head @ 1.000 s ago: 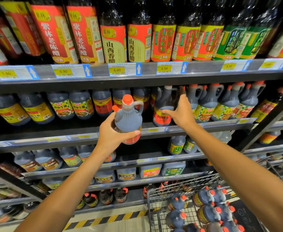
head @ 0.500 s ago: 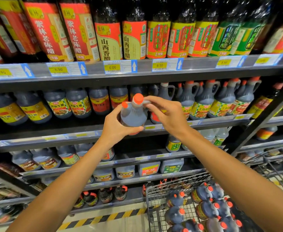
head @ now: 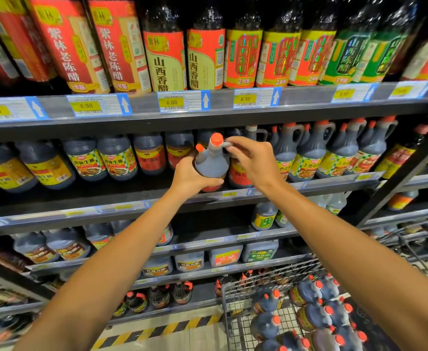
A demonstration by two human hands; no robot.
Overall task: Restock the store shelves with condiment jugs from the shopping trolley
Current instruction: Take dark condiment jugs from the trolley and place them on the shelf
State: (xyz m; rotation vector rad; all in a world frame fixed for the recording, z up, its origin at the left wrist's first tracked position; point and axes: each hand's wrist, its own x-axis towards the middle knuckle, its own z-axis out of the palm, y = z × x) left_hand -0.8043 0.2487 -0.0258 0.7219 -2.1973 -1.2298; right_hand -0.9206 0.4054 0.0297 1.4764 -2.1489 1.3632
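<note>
Both hands [head: 192, 177] [head: 254, 162] grip jug [head: 211, 160] before shelf [head: 309, 184].

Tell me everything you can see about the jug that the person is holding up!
The jug is grey plastic full of dark liquid, with an orange screw cap, a small orange-tipped spout on its left and a loop handle on its right. A red label shows at its bottom. It is upright, lifted in front of the second shelf, beside a like jug there. The left hand grips its lower body, thumb across the front; the right hand pinches the handle near the cap.
</note>
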